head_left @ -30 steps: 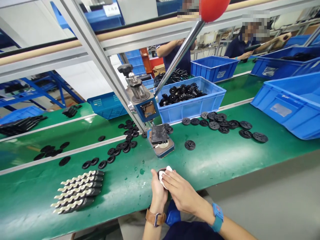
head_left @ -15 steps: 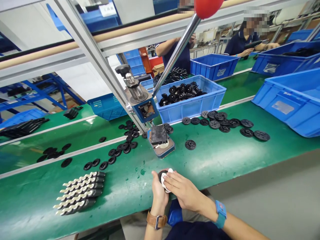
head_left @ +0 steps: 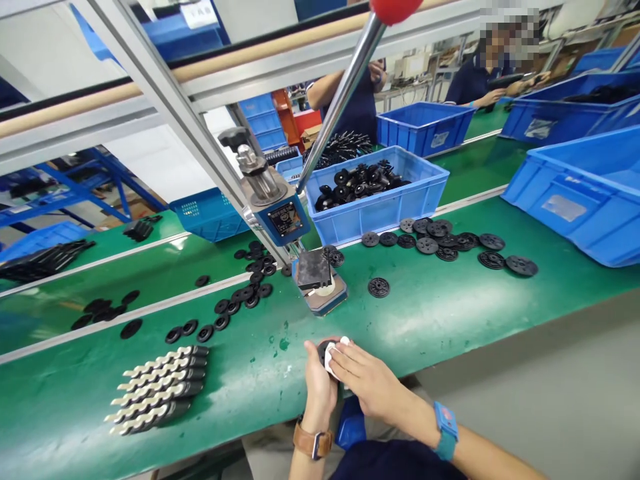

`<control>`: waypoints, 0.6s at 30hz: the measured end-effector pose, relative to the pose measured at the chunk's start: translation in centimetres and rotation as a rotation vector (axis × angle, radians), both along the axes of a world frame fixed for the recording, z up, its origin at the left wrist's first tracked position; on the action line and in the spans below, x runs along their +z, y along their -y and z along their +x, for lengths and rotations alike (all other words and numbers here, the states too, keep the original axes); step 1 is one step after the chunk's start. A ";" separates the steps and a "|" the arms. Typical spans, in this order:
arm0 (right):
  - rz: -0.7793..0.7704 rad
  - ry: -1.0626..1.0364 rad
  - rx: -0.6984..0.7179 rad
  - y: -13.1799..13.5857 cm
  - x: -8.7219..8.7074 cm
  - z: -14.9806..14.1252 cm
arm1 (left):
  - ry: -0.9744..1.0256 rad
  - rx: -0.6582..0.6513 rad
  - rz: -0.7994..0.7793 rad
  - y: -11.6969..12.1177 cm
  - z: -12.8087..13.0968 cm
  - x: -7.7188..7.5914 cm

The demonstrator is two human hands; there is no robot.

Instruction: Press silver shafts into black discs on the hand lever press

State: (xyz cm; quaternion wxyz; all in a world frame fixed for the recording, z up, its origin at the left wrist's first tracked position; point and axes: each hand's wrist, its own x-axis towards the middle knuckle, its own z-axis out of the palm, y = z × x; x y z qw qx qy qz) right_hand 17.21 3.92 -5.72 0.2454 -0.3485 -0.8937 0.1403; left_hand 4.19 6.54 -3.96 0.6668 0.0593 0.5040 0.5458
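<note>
My left hand (head_left: pixel 319 385) is closed around a round black plastic disc (head_left: pixel 323 351), much of which is covered. With its fingers together, my right hand (head_left: pixel 371 381) presses a white cloth (head_left: pixel 329 358) against the disc's face. Both hands are over the front edge of the green table. Beyond them stands a hand press (head_left: pixel 281 215) with a long lever, and a black block (head_left: pixel 314 269) rests on its base. A single ribbed black disc (head_left: pixel 379 287) lies flat to the right of the press.
Several black discs (head_left: pixel 427 246) lie at the right, smaller black rings (head_left: pixel 233 307) at the left. Rows of black-and-cream wavy parts (head_left: pixel 156 390) sit front left. A blue bin (head_left: pixel 380 215) holds black parts; another blue bin (head_left: pixel 570 207) stands right. Two people work across the line.
The white cloth has shifted slightly to the right on the disc, showing more of its black face. Both hands stay together in nearly the same place; the view has tilted a little.
</note>
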 end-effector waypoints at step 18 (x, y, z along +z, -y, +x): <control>0.011 -0.084 -0.101 -1.5 0.6 -1.9 | 0.045 -0.017 -0.019 -0.5 0.4 0.0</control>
